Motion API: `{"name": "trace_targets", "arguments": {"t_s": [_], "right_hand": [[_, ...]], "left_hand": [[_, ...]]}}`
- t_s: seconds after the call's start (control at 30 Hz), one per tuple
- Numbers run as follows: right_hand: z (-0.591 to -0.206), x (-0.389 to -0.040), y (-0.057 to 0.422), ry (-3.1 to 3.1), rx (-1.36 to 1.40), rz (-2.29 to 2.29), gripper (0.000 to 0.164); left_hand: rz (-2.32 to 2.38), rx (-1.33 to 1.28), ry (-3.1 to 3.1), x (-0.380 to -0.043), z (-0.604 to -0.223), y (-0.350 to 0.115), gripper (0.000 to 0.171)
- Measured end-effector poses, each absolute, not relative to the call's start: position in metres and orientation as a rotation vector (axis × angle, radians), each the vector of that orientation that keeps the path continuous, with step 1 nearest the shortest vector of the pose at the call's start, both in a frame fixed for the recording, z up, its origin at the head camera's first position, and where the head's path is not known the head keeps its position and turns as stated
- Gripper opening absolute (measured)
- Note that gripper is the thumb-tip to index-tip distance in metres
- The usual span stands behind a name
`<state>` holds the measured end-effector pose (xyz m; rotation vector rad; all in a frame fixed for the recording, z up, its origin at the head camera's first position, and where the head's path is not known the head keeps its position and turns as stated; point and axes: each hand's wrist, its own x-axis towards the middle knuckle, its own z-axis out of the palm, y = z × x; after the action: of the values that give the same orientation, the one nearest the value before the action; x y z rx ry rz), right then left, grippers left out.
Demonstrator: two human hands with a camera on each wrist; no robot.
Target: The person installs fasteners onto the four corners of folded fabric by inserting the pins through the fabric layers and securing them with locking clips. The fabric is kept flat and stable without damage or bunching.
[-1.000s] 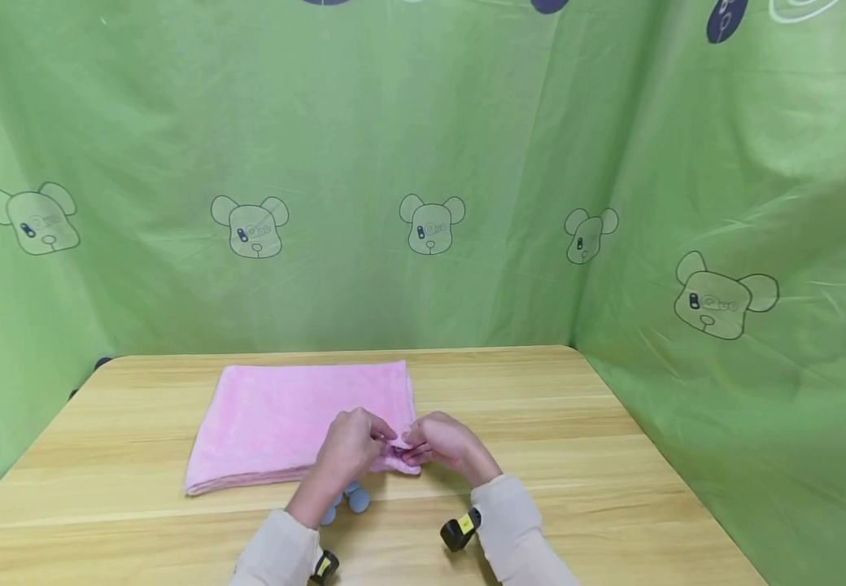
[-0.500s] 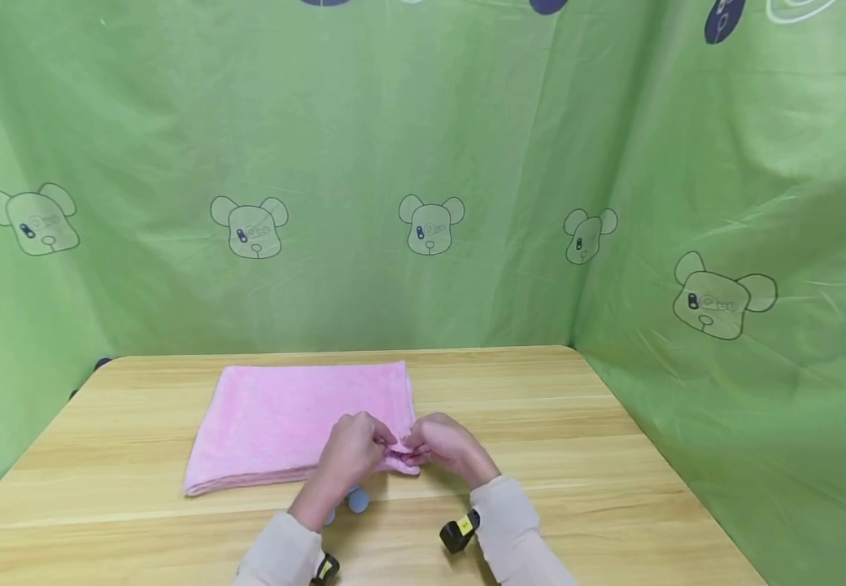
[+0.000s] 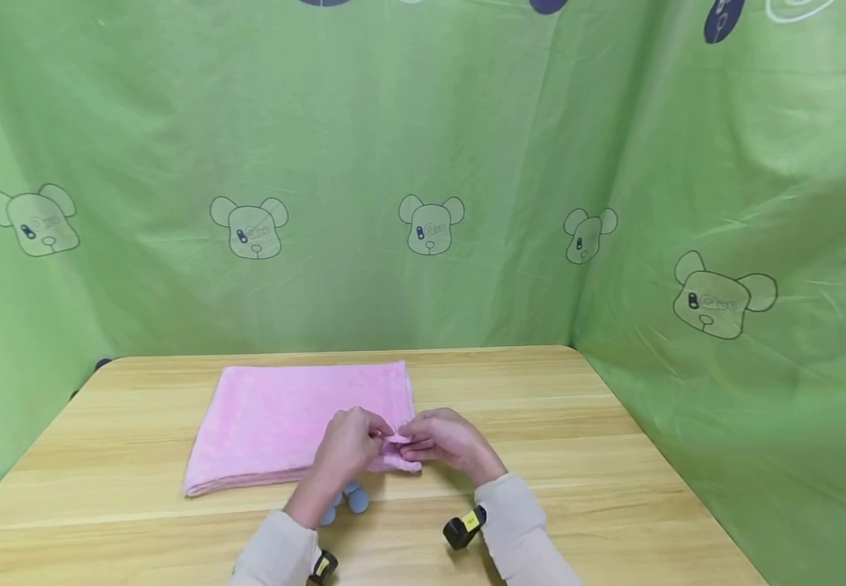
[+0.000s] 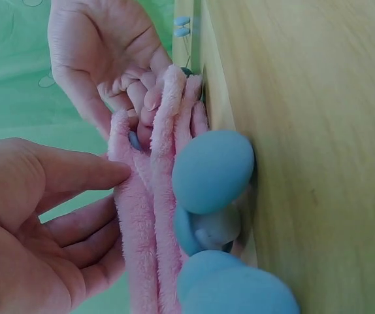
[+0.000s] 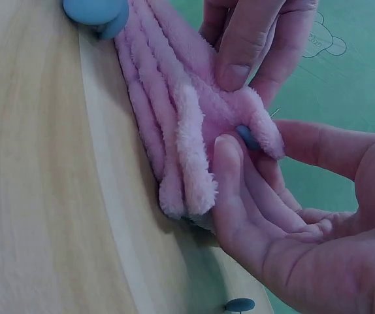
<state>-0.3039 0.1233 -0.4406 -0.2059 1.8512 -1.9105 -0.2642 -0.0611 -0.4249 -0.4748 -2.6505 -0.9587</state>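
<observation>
A folded pink plush blanket [image 3: 291, 411] lies on the table, its near right corner raised in several layers. My left hand [image 3: 350, 448] pinches the top layer close to this corner between thumb and fingers. At the corner's right side, my right hand [image 3: 452, 443] holds a small blue-headed pin [image 5: 247, 137] just under the raised flap, fingers on the inner side and thumb by the flap's edge. A thin metal tip shows beside the flap in the right wrist view. The fabric and fingers partly hide the pin.
Blue rounded, mushroom-like pieces [image 3: 357, 498] rest on the table below my left wrist, near the blanket's front edge. Another blue disc on a thin stem [image 5: 240, 305] shows low in the right wrist view. A green curtain [image 3: 342, 285] hangs behind the wooden table [image 3: 584, 488].
My right hand has turned slightly, its fingers shifting up and left at the corner. The flap's edge stands a little higher between my hands. The rest of the blanket has stayed put.
</observation>
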Motion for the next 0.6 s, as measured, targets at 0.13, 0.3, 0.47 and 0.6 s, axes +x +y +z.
{"name": "trace_targets", "arguments": {"t_s": [0.13, 0.3, 0.47, 0.6], "right_hand": [[-0.4414, -0.3047, 0.1239, 1.844, -0.220, -1.917, 0.008], [-0.4423, -0.3051, 0.1242, 1.847, -0.234, -1.909, 0.010], [-0.4439, -0.3054, 0.1239, 1.843, -0.247, -1.905, 0.011], [-0.4441, -0.3052, 0.1235, 1.847, -0.251, -1.914, 0.012]], "left_hand": [[-0.972, -0.475, -2.639, -0.2642, -0.4242, -0.0613, 0.021], [-0.983, -0.467, -2.653, -0.2637, -0.4228, -0.0608, 0.019], [-0.988, -0.460, -2.658, -0.2628, -0.4219, -0.0599, 0.018], [-0.982, -0.478, -2.672, -0.2615, -0.4194, -0.0610, 0.016]]}}
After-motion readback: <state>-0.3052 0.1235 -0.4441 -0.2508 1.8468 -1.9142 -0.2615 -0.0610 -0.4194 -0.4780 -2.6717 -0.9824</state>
